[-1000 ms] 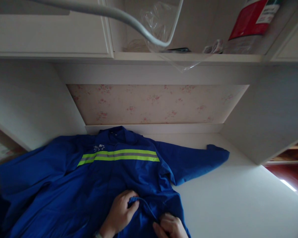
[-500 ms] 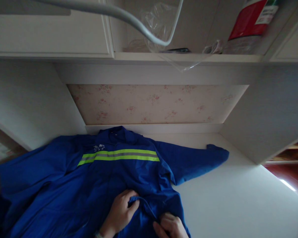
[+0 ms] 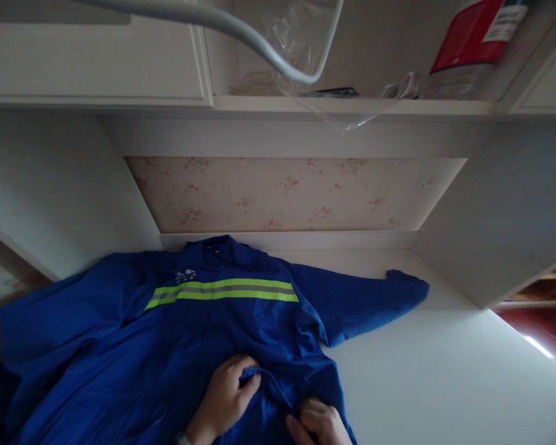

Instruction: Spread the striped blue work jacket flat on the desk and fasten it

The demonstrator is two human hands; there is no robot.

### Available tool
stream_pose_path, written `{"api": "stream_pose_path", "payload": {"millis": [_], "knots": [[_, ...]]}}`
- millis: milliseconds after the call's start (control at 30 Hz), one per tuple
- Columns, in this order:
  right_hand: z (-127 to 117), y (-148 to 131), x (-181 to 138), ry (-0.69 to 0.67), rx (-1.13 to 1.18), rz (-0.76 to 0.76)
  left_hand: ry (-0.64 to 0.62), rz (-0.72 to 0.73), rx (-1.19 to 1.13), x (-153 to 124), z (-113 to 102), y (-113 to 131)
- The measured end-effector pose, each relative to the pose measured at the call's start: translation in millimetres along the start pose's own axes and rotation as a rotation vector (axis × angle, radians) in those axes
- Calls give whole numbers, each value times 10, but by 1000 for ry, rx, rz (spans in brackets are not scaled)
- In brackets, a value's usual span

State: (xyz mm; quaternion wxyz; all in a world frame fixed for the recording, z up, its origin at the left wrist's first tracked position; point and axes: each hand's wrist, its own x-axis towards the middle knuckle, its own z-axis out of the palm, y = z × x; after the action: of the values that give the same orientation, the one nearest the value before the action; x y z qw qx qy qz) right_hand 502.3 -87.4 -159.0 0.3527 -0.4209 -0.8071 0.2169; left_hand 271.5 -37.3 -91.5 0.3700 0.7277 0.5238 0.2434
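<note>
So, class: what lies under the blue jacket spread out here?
The blue jacket lies flat on a white surface, bare to its right. The left hand and right hand pinch its fabric. Anything beneath the cloth is hidden.

Jacket (image 3: pixel 176 346): deep blue all over, w/ a hi-vis stripe (image 3: pixel 222 290) across the back, lime-yellow edges, grey centre. Just above the stripe's left end, a small pale logo (image 3: pixel 185 275), too small to read. Desk (image 3: pixel 445 377) under the jacket: plain white. Wall panel (image 3: pixel 287 194) behind the jacket: cream/pink w/ faint pink floral sprigs. Shelf (image 3: pixel 352 106) above that panel: off-white, same as the cabinets beside it. On the shelf, far right: a bag (image 3: pixel 467 43) w/ red upper part, white label, clear lower part. Above the jacket, top of view: clear plastic wrap (image 3: pixel 301 37) and a pale grey tube (image 3: pixel 222 25). Right of the desk: reddish-brown strip (image 3: pixel 547 327).
</note>
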Motion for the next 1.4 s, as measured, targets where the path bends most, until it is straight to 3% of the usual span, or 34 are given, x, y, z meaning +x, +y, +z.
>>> {"api": "stream_pose_path", "payload": {"millis": [1400], "knots": [[-16, -1, 4, -25, 9, 20, 5, -3, 16, -6, 1, 16]]}}
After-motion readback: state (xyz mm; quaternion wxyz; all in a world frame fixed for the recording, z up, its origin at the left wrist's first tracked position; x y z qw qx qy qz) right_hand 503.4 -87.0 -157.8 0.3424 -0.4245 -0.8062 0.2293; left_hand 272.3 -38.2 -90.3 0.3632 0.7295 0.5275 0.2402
